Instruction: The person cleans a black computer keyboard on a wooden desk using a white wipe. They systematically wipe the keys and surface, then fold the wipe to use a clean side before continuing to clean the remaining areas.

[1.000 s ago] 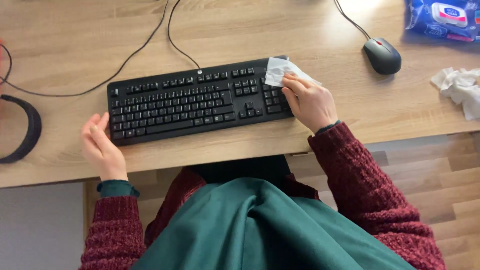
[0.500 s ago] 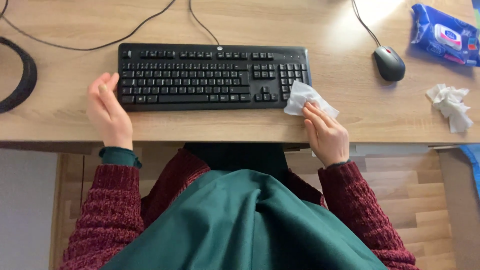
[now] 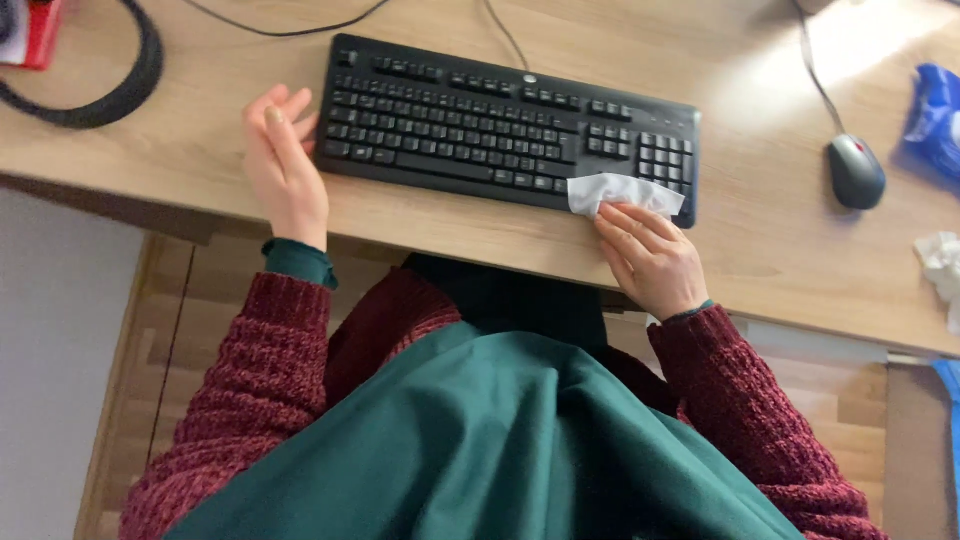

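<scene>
Since prev. frame, wipe (image 3: 622, 192) has slid along keyboard (image 3: 510, 125) front edge, nr numpad corner. Head view: right hand (image 3: 650, 255) presses wipe down w/ flat fingers; left hand (image 3: 283, 160) loose, unclenched, bracing keyboard's left end on bench (image 3: 180, 160).

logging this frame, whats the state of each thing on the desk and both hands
keyboard: flat on the desk, cabled, skewed
white wipe: pressed on the keyboard's near right edge
right hand: fingertips on the wipe
left hand: open, resting at the keyboard's left end
mouse: idle, cabled, untouched
crumpled tissue: lying at the right edge
blue wipe pack: lying flat, partly cut off
</scene>
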